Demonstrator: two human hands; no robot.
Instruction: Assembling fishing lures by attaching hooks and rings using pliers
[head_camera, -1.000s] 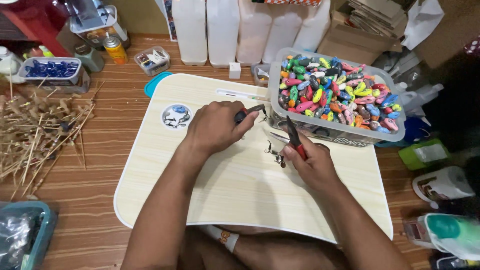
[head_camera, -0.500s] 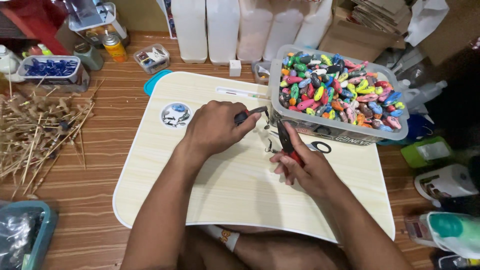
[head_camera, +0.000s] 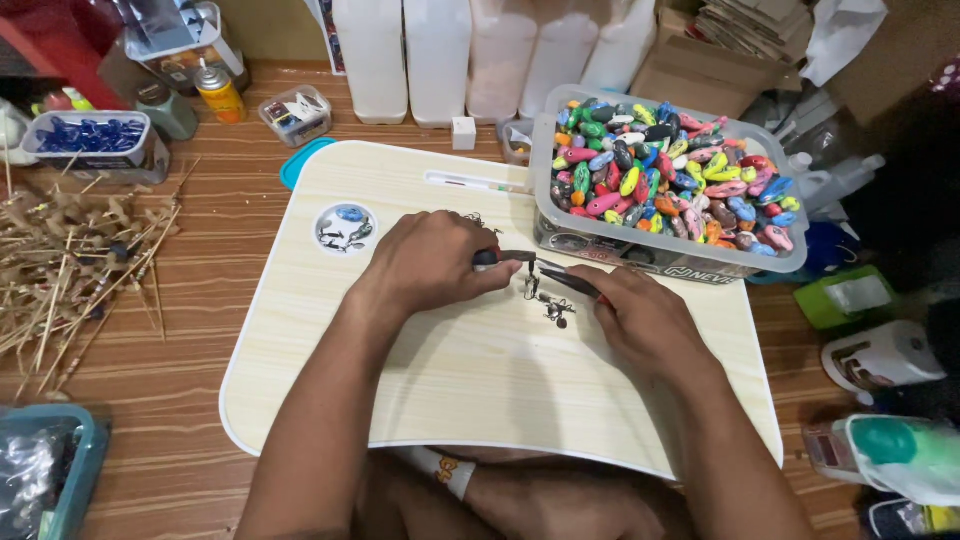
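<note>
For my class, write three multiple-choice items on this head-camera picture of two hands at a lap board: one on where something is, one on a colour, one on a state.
1. Where does the clear bin of many-coloured oval pieces stand?
A. on the far right corner of the pale board
B. on the floor to the left
C. in the person's lap

2. What colour are the small pieces in the tray at far left?
A. red
B. blue
C. yellow

3. How is the left hand?
A. flat and open on the board
B. raised, holding nothing
C. closed around a dark-handled tool

Answers:
1 A, the bin overlaps the board's far right corner.
2 B, the tray is full of blue pieces.
3 C, its fingers wrap the handle, whose tip meets the tool of the right hand over small metal parts.
</note>
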